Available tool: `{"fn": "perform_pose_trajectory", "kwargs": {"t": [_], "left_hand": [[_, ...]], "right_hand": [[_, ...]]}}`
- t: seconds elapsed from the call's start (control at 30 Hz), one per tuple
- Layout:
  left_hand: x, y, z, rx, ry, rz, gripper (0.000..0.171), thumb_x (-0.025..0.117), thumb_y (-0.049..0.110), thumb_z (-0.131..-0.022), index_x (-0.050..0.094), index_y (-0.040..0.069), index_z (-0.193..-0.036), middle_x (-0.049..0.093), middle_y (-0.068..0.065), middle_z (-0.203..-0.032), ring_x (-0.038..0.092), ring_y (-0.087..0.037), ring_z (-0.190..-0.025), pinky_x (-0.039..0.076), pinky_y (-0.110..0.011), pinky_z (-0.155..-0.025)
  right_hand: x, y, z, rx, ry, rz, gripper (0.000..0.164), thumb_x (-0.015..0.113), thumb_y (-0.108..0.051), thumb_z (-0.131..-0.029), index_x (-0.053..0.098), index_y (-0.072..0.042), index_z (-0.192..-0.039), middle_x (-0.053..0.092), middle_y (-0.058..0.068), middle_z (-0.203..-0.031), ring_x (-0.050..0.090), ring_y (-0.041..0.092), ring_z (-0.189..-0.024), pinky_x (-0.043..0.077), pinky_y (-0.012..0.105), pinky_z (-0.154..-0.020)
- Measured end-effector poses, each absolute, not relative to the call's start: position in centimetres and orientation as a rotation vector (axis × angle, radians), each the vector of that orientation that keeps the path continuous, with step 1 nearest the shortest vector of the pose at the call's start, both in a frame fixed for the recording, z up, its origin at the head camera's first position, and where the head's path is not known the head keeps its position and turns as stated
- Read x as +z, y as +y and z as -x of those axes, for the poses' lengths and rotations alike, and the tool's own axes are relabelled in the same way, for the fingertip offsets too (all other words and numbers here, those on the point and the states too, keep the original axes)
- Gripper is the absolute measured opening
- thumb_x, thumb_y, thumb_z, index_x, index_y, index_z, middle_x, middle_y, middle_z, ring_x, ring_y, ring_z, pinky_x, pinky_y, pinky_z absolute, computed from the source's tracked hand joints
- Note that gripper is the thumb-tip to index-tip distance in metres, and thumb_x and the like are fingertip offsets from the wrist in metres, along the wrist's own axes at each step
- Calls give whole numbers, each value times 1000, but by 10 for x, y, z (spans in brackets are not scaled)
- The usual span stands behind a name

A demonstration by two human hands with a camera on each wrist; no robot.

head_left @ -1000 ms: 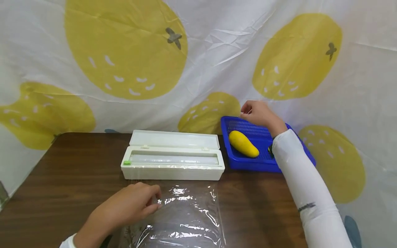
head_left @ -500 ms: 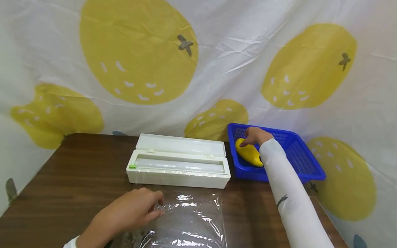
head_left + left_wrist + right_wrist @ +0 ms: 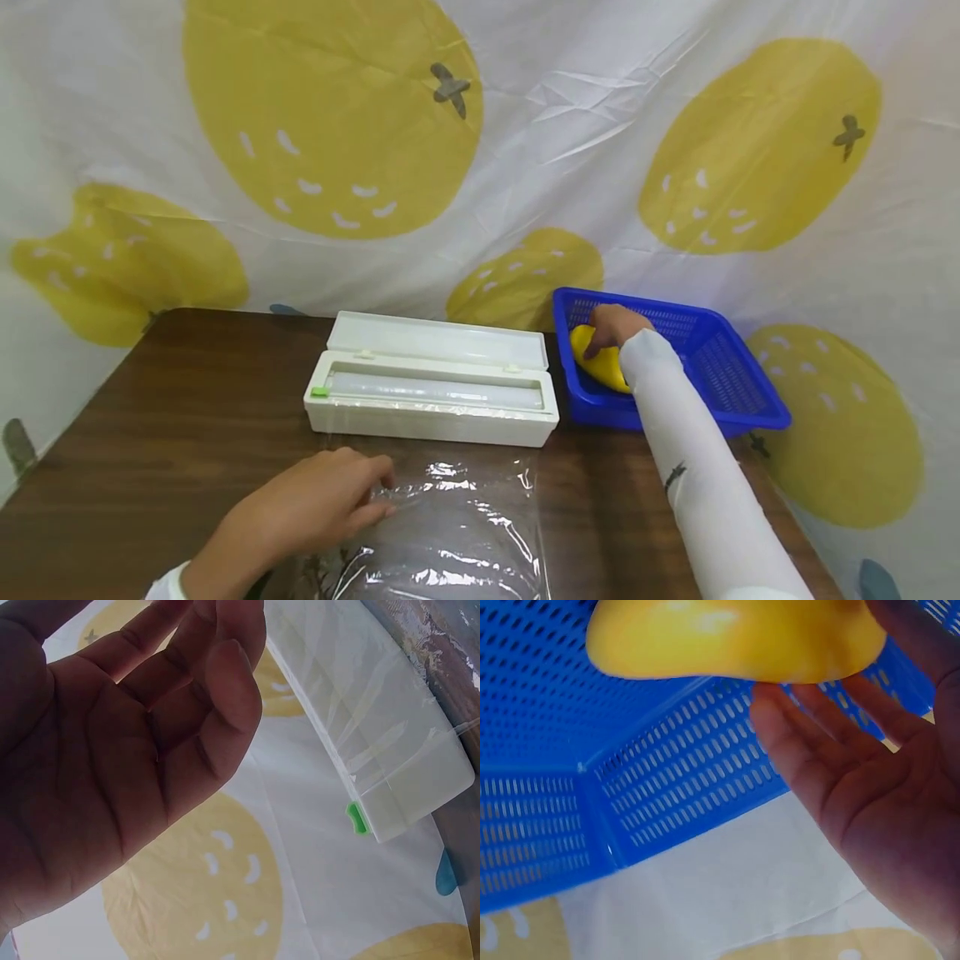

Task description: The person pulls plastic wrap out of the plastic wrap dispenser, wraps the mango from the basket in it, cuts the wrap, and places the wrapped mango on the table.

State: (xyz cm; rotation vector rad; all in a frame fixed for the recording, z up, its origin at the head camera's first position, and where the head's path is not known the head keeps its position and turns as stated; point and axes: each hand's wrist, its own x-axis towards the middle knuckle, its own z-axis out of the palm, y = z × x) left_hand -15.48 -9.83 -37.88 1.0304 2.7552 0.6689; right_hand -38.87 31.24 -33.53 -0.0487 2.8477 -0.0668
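A yellow mango (image 3: 606, 372) lies in the left part of a blue plastic basket (image 3: 738, 417). My right hand (image 3: 617, 325) reaches into the basket and grips the mango. In the right wrist view, the fingers of the right hand (image 3: 885, 795) touch one side of the mango (image 3: 727, 637), with the thumb on the other side. My left hand (image 3: 322, 500) hovers at the left side of a sheet of clear plastic wrap (image 3: 465, 533), its fingers loosely bent and holding nothing. The left wrist view shows the bare palm of the left hand (image 3: 135, 750).
A white wrap dispenser (image 3: 427, 423) stands in the middle of the dark wooden table (image 3: 165, 433), lid (image 3: 438, 340) raised. Its film runs out over the front toward me. A green slider (image 3: 320, 392) sits at its left end. Behind hangs a fruit-print cloth (image 3: 525, 150).
My right hand has come down from above the basket's back edge onto the mango and closed around it. The left hand has stayed nearly still. The head view has shifted slightly.
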Motion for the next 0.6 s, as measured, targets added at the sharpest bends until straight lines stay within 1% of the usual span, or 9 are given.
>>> {"fn": "perform_pose_trajectory", "kwargs": {"t": [0.1,0.17,0.33,0.47,0.6], "left_hand": [[-379,-98,154,680,2741,-1010,26,69,28,-91,70,7,-105,69,5,-78,59,-3,-65,55,-32,-58],[-379,-98,154,683,2728,-995,26,69,28,-91,70,7,-105,70,5,-79,59,-3,-65,55,-32,-58],[-379,-97,154,679,2721,-983,27,69,29,-91,70,6,-106,70,4,-80,59,-2,-64,55,-32,-58],[-380,-96,153,658,2734,-977,28,69,29,-91,70,6,-106,71,2,-82,59,-3,-65,55,-34,-59],[-381,-94,154,646,2734,-976,29,70,30,-90,70,6,-106,72,1,-85,60,-5,-67,56,-36,-61]], "right_hand": [[-336,309,389,-23,2852,76,62,82,-27,-77,62,3,-127,63,25,-130,57,38,-109,47,60,-97],[-337,307,390,4,2844,85,62,82,-28,-76,63,2,-127,64,24,-129,58,38,-109,47,61,-96],[-339,307,391,19,2822,44,70,82,-30,-76,58,-1,-135,59,24,-136,53,40,-117,43,64,-99],[-340,308,386,8,2820,42,72,82,-31,-76,56,-4,-137,57,25,-138,50,44,-119,41,67,-100],[-343,313,381,-9,2833,40,72,81,-33,-76,56,-5,-137,57,24,-139,50,44,-119,40,68,-99]]}}
